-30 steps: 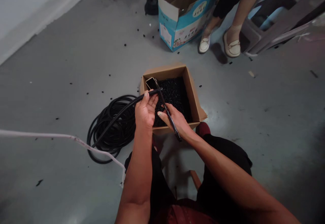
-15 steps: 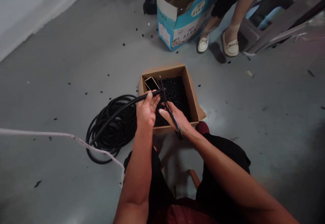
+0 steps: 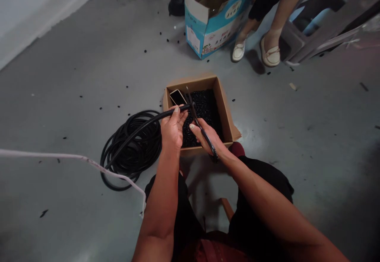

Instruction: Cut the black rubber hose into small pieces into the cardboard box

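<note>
I'm pinching a long, black, ribbed tube [image 3: 163, 114] in my left hand [image 3: 172, 129], and my right hand [image 3: 211, 136] is holding what look like dark, long-bladed scissors [image 3: 194, 113] at its tip, above a brown cardboard box [image 3: 224, 113] of small black pieces [image 3: 206, 103].

Ahead of you, an open blue-and-white printed carton [image 3: 219, 28] stood on the grey floor [image 3: 297, 127], with a black bag-like object [image 3: 177, 2] just beside it. To its right you had another person's legs [image 3: 276, 32] in pale loafers [image 3: 270, 55], near grey plastic furniture [image 3: 297, 44]. A whitish cord [image 3: 74, 157] crossed in from your left, and white sheeting [image 3: 38, 8] filled your upper left corner. A small pale scrap [image 3: 293, 86] lay to your right.
</note>
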Motion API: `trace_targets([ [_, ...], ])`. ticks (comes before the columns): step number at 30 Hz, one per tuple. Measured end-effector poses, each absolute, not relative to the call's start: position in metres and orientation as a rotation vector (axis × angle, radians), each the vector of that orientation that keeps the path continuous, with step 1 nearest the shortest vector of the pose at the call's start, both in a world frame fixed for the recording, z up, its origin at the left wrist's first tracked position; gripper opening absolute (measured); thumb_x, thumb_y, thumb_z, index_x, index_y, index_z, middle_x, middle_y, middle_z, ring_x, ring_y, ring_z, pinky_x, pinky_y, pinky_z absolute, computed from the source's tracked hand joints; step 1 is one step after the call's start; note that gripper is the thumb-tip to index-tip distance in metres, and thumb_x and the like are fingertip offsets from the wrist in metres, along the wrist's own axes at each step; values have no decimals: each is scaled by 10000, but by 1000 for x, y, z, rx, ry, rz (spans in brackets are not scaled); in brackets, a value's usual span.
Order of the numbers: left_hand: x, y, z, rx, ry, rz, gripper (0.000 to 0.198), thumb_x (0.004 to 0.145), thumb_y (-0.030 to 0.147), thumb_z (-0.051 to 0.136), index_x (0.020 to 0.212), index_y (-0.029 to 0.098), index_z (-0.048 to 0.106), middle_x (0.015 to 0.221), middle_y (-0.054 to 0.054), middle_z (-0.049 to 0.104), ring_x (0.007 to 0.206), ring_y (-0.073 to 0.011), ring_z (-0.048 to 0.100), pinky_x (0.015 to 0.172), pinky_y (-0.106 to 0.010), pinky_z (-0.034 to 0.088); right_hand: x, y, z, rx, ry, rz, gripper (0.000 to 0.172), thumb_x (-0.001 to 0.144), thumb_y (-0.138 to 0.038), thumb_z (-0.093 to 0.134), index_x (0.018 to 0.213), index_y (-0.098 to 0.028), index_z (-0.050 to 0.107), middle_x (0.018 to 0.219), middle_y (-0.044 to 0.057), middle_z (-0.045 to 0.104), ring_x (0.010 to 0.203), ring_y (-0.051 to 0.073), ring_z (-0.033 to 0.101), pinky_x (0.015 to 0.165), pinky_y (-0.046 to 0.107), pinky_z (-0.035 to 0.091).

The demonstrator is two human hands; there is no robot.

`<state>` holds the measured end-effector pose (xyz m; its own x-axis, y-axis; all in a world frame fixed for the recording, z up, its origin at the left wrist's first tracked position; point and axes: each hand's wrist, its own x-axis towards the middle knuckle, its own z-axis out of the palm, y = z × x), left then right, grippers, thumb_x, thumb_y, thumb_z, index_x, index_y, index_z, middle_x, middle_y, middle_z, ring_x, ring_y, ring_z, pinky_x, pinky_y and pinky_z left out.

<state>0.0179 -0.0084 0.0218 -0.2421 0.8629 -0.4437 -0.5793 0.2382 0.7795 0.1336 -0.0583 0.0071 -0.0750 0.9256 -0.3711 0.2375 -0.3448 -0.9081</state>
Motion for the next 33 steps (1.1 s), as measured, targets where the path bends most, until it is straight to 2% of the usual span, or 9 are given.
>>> trace_targets([
  [11,15,-8,21,307,1180,1383,115,847,179,812,839,158,700,870,-31,779,800,-123,749,916,-287,560,133,-60,6,-1636,-1290,1446,370,908,-604,493,944,-239,537,715,-8,578,670,176,535,634,290,396],
  [26,15,-5,9,233,1202,1368,153,804,135,838,768,149,690,784,6,736,653,-58,636,764,-217,524,126,-66,-22,-1678,-1175,1480,356,902,-614,523,918,-259,522,659,-47,484,567,140,450,556,248,359],
  [33,17,-6,2,273,1216,1356,169,791,167,854,798,149,686,822,-1,746,673,-63,649,799,-236,526,122,-71,-29,-1658,-1144,1486,412,906,-675,510,915,-264,493,629,-66,424,541,133,449,526,235,348],
])
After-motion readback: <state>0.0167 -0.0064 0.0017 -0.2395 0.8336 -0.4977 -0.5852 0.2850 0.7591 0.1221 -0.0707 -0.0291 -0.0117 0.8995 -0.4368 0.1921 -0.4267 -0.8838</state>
